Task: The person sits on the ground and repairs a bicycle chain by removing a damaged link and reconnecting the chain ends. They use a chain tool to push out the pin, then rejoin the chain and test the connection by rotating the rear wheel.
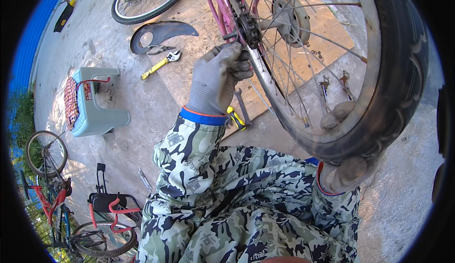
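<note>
My gloved left hand (218, 71) has curled fingers at the axle end of a bicycle wheel, beside the pink frame (220, 2) and a black sprocket with chain (249, 28); what the fingers hold is hidden. My gloved right hand (346, 168) grips the black tyre (400, 87) and rim low on the right, fingertips showing inside the rim. A brake drum (296, 35) sits at the hub. Beyond the wheel, small nuts (316, 54) and metal tools (324, 92) lie on or beside a board (336, 42). A yellow-black tool (237, 118) lies below my left hand.
An adjustable wrench (159, 66) and black mudguard (163, 33) lie left of the bike. Another wheel (147, 14) lies above them. A pale blue stool (99, 123) with cloth stands at left, bicycles (52, 196) lower left. A blue corrugated wall (28, 49) edges the yard.
</note>
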A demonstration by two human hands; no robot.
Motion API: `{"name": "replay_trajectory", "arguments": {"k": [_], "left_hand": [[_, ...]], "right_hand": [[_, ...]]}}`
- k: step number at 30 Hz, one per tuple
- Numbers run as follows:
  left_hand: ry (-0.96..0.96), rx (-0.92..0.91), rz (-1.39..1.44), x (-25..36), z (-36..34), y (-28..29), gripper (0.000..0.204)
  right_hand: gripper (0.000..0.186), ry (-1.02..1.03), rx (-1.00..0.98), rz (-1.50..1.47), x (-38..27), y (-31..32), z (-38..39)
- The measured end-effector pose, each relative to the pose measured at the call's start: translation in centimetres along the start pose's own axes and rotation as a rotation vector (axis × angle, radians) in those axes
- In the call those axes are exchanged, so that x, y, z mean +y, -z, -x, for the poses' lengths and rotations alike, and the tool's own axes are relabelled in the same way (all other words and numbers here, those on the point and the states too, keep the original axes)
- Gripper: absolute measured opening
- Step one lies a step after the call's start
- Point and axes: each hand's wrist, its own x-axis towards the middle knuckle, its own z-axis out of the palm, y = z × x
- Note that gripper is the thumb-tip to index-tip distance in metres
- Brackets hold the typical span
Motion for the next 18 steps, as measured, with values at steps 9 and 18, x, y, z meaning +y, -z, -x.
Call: {"name": "replay_trajectory", "arguments": {"k": [9, 18], "left_hand": [[0.034, -0.047, 0.058, -0.4, 0.0, 0.3, 0.028], [0.099, -0.072, 0.281, -0.6, -0.3, 0.5, 0.029]], "right_hand": [[0.066, -0.032, 0.117, 0.003, 0.1, -0.8, 0.5], [0.073, 0.020, 0.175, 0.006, 0.2, -1.5, 0.8]]}}
